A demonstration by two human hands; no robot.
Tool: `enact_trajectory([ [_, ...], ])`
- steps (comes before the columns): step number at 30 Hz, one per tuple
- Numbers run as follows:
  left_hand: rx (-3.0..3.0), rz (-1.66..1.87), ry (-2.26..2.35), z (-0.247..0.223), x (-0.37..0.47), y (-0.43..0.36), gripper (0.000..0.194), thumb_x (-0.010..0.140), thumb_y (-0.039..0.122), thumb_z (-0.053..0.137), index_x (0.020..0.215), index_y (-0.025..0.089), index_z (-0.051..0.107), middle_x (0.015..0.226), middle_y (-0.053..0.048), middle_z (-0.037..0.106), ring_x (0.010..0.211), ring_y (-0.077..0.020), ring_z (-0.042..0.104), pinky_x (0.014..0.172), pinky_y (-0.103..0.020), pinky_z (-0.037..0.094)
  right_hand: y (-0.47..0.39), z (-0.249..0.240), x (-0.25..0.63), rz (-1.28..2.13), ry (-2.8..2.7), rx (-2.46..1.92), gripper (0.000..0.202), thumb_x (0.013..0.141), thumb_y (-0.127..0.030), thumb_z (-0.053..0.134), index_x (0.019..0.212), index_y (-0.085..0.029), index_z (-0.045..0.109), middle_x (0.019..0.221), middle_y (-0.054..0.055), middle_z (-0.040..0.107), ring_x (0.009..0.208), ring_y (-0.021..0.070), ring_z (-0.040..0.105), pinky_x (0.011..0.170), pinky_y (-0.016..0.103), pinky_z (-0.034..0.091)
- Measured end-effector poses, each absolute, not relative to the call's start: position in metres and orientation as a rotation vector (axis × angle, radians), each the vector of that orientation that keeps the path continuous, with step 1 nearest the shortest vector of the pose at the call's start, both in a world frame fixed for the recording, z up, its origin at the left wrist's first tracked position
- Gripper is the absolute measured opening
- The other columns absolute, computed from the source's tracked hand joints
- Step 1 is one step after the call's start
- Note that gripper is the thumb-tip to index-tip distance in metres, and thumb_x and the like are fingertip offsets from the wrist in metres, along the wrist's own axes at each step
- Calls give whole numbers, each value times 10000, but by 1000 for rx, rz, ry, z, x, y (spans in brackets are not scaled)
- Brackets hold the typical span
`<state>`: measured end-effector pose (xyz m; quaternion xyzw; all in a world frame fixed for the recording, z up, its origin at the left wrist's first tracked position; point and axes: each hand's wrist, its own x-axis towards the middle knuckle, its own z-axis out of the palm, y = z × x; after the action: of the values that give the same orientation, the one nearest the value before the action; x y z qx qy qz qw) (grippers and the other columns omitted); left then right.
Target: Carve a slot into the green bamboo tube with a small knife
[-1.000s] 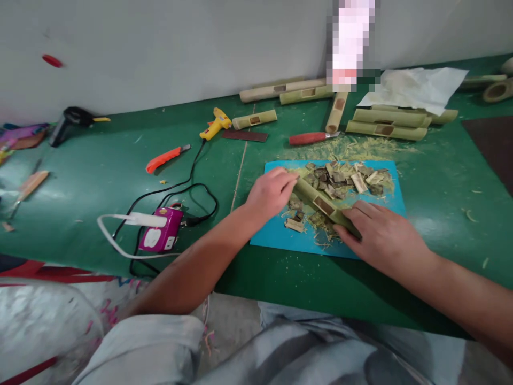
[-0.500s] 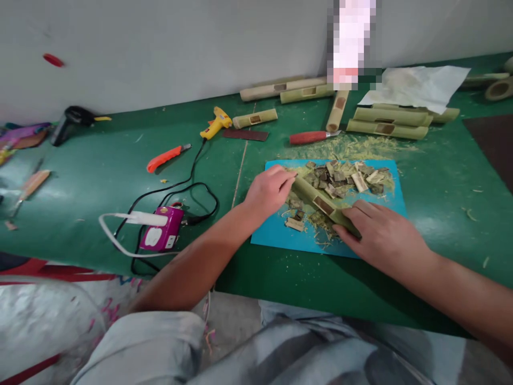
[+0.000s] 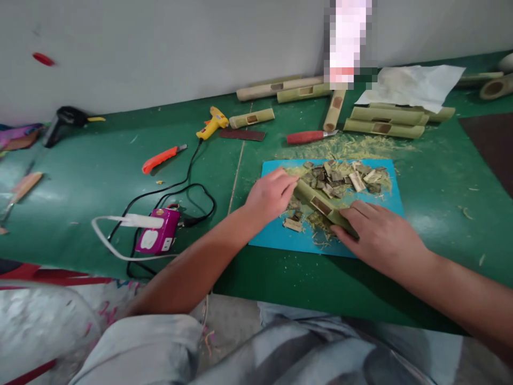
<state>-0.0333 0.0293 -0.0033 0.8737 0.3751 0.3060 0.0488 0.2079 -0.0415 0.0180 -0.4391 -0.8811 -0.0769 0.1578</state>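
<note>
A green bamboo tube (image 3: 320, 205) with a rectangular opening in its side lies slanted over a blue sheet (image 3: 268, 232). My right hand (image 3: 374, 227) is closed round its lower right end. At the tube's upper left end, my left hand (image 3: 274, 193) has its fingers pinched together; whether they grip the tube or a small piece I cannot make out. Dark and pale bamboo chips (image 3: 336, 176) and fine shavings cover much of the sheet, behind and beneath the tube.
Behind the sheet lie a red-handled knife (image 3: 306, 137) and more bamboo tubes (image 3: 380, 128). To the left are an orange cutter (image 3: 160, 159), a yellow glue gun (image 3: 212, 123), a purple power adapter (image 3: 158, 232) with cables, and a black heat gun (image 3: 64, 123).
The whole view has shifted slightly, so things appear a little further left. My left hand's fingertips have moved slightly relative to the tube's end; my right hand keeps its hold.
</note>
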Motion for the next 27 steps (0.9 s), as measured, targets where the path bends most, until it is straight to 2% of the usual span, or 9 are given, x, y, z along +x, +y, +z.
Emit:
enact_trajectory([
  [4, 2661, 818, 1068, -1, -28, 23, 287, 1013, 259, 448, 1114, 111, 673, 895, -95, 674, 824, -171, 665, 755, -294, 560, -42, 18, 208, -208, -2550, -1255, 208, 922, -284, 540, 799, -151, 641, 729, 54, 598, 666, 190, 545, 642, 320, 373],
  [14, 2716, 890, 1074, 0, -26, 21, 291, 1014, 248, 446, 1069, 97, 688, 873, -98, 682, 780, -168, 663, 722, -288, 558, -42, 20, 206, -244, -2546, -1264, 234, 933, -303, 518, 770, -174, 626, 722, 52, 598, 664, 189, 539, 640, 313, 378],
  [18, 2710, 809, 1038, 0, -27, 22, 301, 1018, 265, 443, 1120, 110, 680, 867, -87, 681, 769, -154, 662, 715, -271, 553, -42, 19, 206, -232, -2543, -1271, 235, 939, -306, 513, 780, -176, 628, 724, 50, 602, 673, 186, 546, 648, 309, 386],
  [27, 2687, 916, 1099, -2, -34, 31, 273, 1002, 251, 466, 1070, 120, 695, 869, -86, 678, 782, -159, 657, 719, -280, 557, -42, 18, 208, -213, -2529, -1268, 224, 934, -305, 526, 800, -159, 630, 730, 49, 600, 658, 181, 548, 626, 312, 387],
])
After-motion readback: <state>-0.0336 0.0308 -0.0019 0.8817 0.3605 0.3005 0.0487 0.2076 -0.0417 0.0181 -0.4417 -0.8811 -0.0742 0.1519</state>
